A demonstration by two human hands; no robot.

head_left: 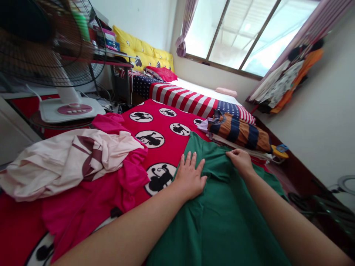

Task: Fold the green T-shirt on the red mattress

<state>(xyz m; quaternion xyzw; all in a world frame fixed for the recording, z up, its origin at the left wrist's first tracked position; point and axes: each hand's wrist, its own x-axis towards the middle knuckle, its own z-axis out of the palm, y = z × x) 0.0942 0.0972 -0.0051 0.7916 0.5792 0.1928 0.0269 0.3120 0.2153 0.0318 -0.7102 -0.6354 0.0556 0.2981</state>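
Note:
A green garment (222,221) lies spread over a red bedspread (127,135) patterned with white circles and black figures. My left hand (191,175) rests flat on the green cloth near its far left part, fingers spread. At the garment's far edge, my right hand (240,160) pinches the cloth between thumb and fingers. Just beyond that hand sits a pile of folded clothes, topped by a brown and navy striped shirt (240,129). To the left, a cream garment (63,159) with a maroon print lies crumpled on top of a bright pink garment (122,184).
A standing fan (69,99) is at the left beside a cluttered desk (122,63). Farther back is a second bed with a striped flag-pattern cover (180,95) and a yellow cushioned headboard (144,48). Clothes (288,81) hang on the right wall by the window.

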